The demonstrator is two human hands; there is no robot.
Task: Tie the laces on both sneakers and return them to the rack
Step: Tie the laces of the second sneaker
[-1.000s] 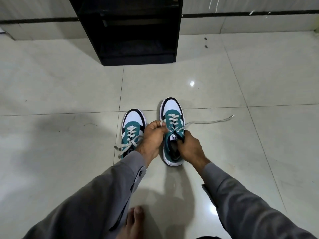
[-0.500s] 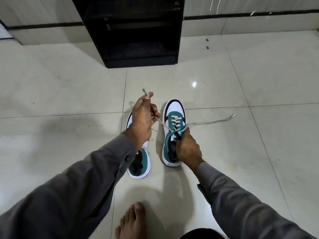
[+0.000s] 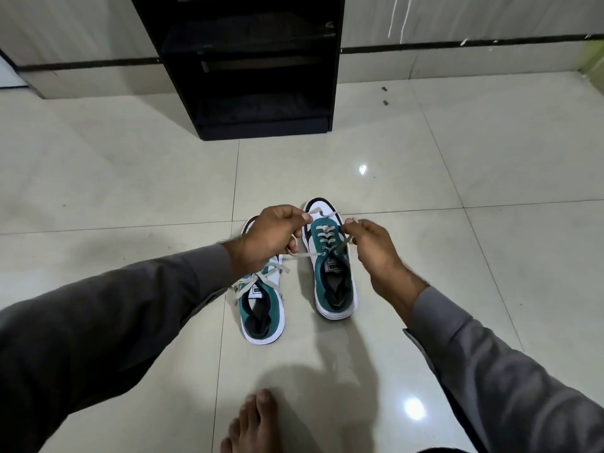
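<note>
Two teal, white and black sneakers stand side by side on the tiled floor, toes pointing away from me. The right sneaker [image 3: 331, 276] has its grey laces pulled out to both sides. My left hand [image 3: 273, 237] pinches one lace end just left of its toe. My right hand [image 3: 374, 250] pinches the other lace end on the shoe's right side. The left sneaker [image 3: 261, 312] lies partly under my left wrist, its laces [image 3: 258, 277] loosely crossed and lying slack. The black shoe rack [image 3: 258, 67] stands against the wall straight ahead.
Glossy cream floor tiles [image 3: 457, 178] surround the shoes. My bare foot [image 3: 253, 423] rests on the floor close to me, below the sneakers. Two small dark specks [image 3: 385, 95] lie near the wall to the right of the rack.
My right hand has picked up the lace end that trailed across the floor to the right and lifted it beside the shoe. My left hand has dropped lower and nearer the toe, still gripping its lace.
</note>
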